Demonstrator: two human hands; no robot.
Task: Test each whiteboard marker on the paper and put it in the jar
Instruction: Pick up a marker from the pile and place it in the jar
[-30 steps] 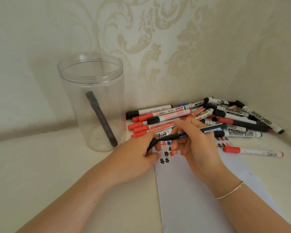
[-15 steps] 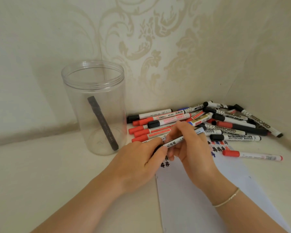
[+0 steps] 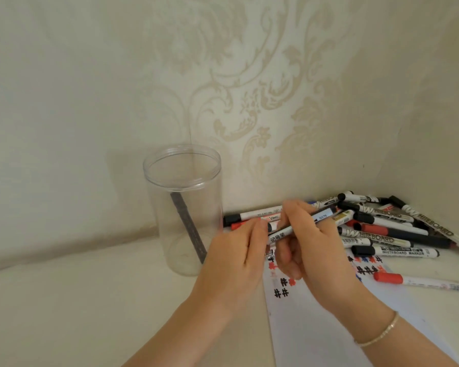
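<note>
A thin black-and-white marker (image 3: 297,226) lies slanted between both hands above the paper. My right hand (image 3: 313,250) grips its barrel with curled fingers. My left hand (image 3: 236,260) pinches its lower left end, which the fingers hide. The white paper (image 3: 316,327) below carries black, red and blue test marks. A clear plastic jar (image 3: 186,210) stands upright to the left, with one dark marker (image 3: 188,229) leaning inside it.
A pile of red- and black-capped whiteboard markers (image 3: 376,229) lies against the wall corner behind the hands. One red-capped marker (image 3: 421,282) lies apart at the right of the paper. Patterned walls close in the back and right.
Both hands have lifted the marker higher and tilted it steeper. My left hand has closed on its lower end. The camera has tipped up, so the jar sits lower in view.
</note>
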